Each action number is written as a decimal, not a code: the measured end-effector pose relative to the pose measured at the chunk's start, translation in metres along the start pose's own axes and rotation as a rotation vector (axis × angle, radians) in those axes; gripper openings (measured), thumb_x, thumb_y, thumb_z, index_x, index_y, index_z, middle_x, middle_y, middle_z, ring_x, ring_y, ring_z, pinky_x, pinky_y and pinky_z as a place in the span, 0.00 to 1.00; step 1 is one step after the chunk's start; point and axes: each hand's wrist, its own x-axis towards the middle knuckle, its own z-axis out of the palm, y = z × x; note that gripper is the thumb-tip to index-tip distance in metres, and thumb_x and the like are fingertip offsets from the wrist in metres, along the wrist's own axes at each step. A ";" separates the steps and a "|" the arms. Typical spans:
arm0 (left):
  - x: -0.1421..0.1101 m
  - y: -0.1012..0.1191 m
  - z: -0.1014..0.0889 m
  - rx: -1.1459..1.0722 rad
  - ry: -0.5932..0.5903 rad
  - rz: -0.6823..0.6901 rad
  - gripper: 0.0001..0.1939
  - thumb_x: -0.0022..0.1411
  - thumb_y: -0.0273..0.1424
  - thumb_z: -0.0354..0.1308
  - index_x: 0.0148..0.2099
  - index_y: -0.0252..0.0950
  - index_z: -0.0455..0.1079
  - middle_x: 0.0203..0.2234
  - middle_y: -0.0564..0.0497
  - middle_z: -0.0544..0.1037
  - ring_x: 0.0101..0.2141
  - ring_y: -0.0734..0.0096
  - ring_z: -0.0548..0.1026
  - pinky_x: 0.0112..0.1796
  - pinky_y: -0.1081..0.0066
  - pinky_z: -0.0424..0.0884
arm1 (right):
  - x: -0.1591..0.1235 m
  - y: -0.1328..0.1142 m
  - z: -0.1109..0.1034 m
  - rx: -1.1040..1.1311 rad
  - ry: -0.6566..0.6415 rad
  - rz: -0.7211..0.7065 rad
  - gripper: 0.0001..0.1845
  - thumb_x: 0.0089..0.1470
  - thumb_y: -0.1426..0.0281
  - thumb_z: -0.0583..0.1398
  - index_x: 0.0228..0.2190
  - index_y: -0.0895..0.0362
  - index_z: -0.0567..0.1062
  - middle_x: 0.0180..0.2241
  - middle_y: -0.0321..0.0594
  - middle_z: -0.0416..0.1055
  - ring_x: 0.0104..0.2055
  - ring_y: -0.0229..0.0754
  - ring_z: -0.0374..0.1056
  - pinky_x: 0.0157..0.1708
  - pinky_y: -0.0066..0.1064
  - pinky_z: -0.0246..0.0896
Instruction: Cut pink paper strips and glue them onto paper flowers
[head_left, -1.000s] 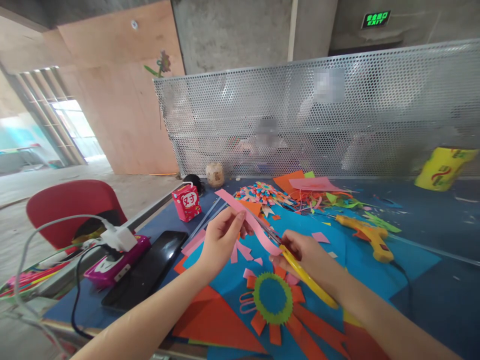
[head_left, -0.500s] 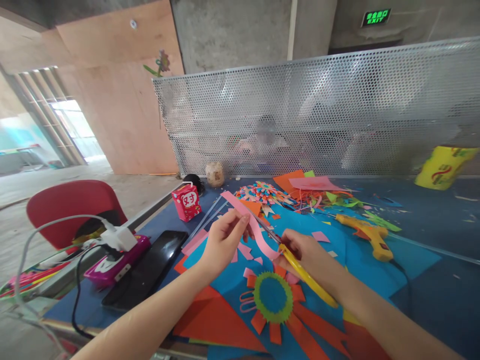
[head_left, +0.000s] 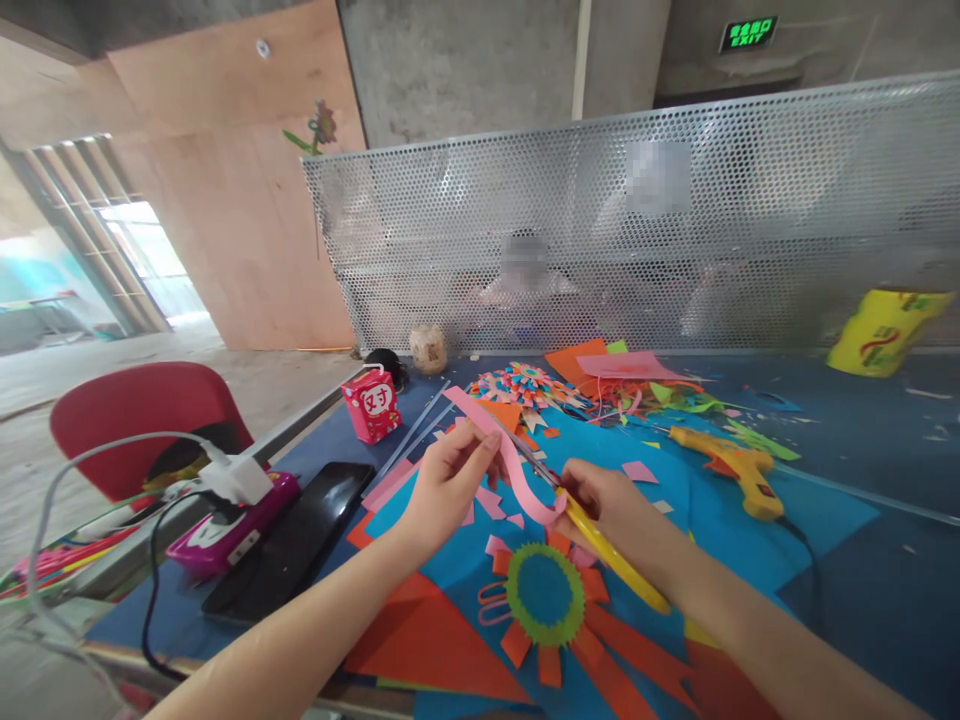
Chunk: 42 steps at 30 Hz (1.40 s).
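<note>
My left hand [head_left: 448, 480] pinches a long pink paper strip [head_left: 501, 452] above the table. My right hand [head_left: 611, 505] grips yellow-handled scissors [head_left: 592, 535], and their blades meet the strip partway along. Below my hands lies a paper flower [head_left: 546, 597] with a green toothed ring, a blue centre and orange petals, on blue paper [head_left: 652, 500] and orange paper [head_left: 435, 640].
A yellow glue gun [head_left: 731, 470] lies to the right. To the left are a red drink carton [head_left: 369, 405], a black phone [head_left: 296, 540] and a pink device with a white charger [head_left: 232, 500]. Paper scraps [head_left: 600, 390] pile near a perforated metal screen [head_left: 637, 220]. A red chair [head_left: 142, 420] stands left.
The pink strip's lower end has curled and dropped a little as the scissors worked along it. Both hands have stayed almost in place.
</note>
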 end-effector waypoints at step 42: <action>-0.004 -0.001 0.002 0.043 -0.173 -0.076 0.13 0.58 0.35 0.50 0.25 0.33 0.64 0.18 0.55 0.68 0.21 0.78 0.66 0.26 0.75 0.63 | 0.000 -0.003 0.002 0.161 -0.015 0.031 0.08 0.40 0.71 0.56 0.21 0.55 0.59 0.16 0.27 0.58 0.18 0.32 0.55 0.17 0.23 0.48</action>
